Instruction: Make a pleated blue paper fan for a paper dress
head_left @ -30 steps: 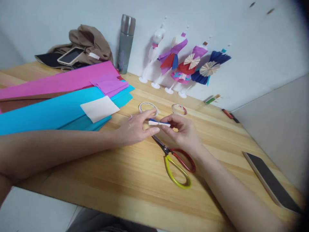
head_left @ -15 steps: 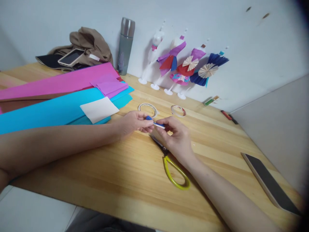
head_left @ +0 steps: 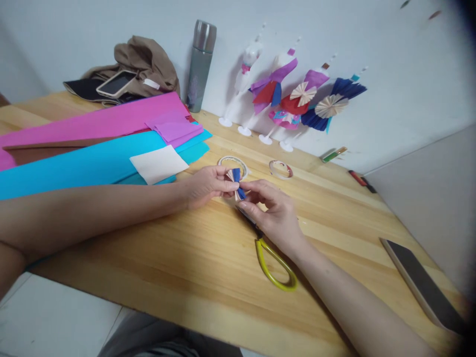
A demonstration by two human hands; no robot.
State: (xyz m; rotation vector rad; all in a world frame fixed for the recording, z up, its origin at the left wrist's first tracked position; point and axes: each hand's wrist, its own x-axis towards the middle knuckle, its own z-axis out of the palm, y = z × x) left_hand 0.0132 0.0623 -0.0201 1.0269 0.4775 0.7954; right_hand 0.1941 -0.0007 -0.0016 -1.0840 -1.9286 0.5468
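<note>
A small pleated paper bow [head_left: 236,176], dark blue on one side and cream on the other, is pinched at its middle by my left hand [head_left: 208,187]. My right hand [head_left: 268,206] holds the bow's right lower part between thumb and forefinger. Below the right hand lies a pair of scissors [head_left: 275,265] with yellow handles; its blades are partly covered by that hand. Just behind the bow sit two tape rolls, one [head_left: 233,159] half hidden by my left fingers and the other [head_left: 281,169] farther right.
Pink and blue paper sheets [head_left: 92,151] with a cream piece [head_left: 159,164] lie left. At the back stand a flask [head_left: 201,69] and several paper-dressed doll forms [head_left: 277,89]. A phone lies on a brown cloth bundle [head_left: 147,59]. A dark tablet-like slab [head_left: 420,282] is at right.
The bow has been turned upright and its folds fanned wider, so its cream pleats now show. My fingers have shifted slightly around it. The whole view has moved a little.
</note>
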